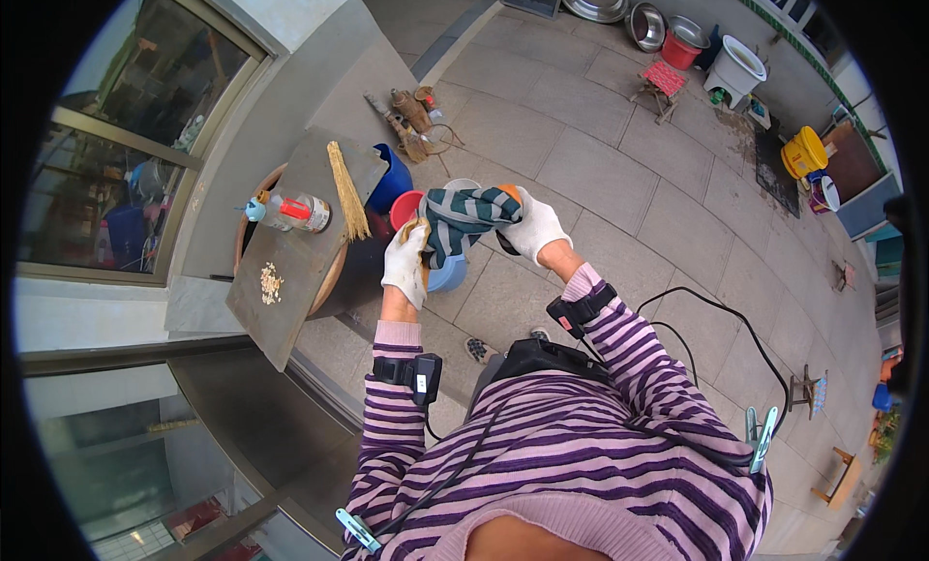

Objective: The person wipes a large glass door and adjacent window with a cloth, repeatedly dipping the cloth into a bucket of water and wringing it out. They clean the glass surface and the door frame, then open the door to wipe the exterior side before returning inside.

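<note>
A green and grey striped cloth (pixel 468 218) is stretched and bunched between my two hands in front of my body. My left hand (pixel 408 262), in a white work glove with a tan palm, grips its left end. At the upper right end my right hand (pixel 535 223), in a white glove with some orange showing at the fingers, is closed on the fabric. Under the cloth are a light blue basin (pixel 447 274) and a red bucket (pixel 406 209), both partly hidden. A dark object, partly covered, shows just below my right hand.
A board (pixel 290 329) at the left lies over a large jar and bears a straw whisk (pixel 348 191), a plastic bottle (pixel 308 212) and small pale pieces (pixel 271 284). A blue bucket (pixel 390 178) stands beside it. Farther off are a red-topped folding stool (pixel 662 78) and a yellow bucket (pixel 804 153).
</note>
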{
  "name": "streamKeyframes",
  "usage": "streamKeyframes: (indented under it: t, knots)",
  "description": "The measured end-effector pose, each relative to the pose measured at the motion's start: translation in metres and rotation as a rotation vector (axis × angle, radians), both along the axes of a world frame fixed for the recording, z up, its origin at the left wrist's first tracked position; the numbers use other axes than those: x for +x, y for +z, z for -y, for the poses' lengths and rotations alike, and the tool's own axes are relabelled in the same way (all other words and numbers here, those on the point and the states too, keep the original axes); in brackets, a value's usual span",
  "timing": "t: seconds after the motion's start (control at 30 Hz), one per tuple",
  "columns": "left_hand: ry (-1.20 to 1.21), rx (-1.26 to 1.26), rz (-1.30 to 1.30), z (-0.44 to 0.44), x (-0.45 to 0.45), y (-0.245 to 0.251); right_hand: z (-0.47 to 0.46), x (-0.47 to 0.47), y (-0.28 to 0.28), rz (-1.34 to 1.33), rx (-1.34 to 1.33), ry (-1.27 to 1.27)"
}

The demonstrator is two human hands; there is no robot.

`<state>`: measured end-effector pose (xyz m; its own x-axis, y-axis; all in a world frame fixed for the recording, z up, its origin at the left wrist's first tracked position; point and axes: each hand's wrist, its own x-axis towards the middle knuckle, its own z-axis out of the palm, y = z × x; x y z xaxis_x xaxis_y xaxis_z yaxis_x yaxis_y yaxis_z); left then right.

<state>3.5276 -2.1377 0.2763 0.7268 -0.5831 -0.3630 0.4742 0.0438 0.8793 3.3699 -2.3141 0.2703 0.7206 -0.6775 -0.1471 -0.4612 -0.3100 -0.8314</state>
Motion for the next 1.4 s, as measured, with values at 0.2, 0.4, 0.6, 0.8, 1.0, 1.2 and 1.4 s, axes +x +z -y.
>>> streamKeyframes:
  t: [0.2,0.4,0.6,0.8,1.0,1.2,1.4]
  knots:
    - [-0.1,0.274,0.298,-0.006,0.006,-0.021,0.011,0.009,0.013,-0.085,-0.007,-0.053]
    - [-0.486,0.312,0.92,0.019,-0.007,-0.013,0.01,0.011,0.018,-0.131,-0.074,0.219]
    - [-0.684,0.359,0.727,0.041,-0.022,-0.004,0.038,-0.006,0.017,-0.011,0.006,0.443]
    - [-0.44,0.16,0.228,0.069,-0.013,-0.008,0.074,-0.034,0.01,0.204,0.423,0.327]
    - [-0.342,0.003,0.111,0.111,0.017,-0.028,0.069,-0.017,0.013,0.008,0.342,0.106]
    - [-0.497,-0.088,0.046,0.175,0.044,-0.058,0.075,0.013,0.013,0.085,0.275,-0.204]
    - [-0.641,0.0,-0.56,0.242,0.015,-0.051,0.129,0.004,-0.019,0.052,0.307,-0.595]
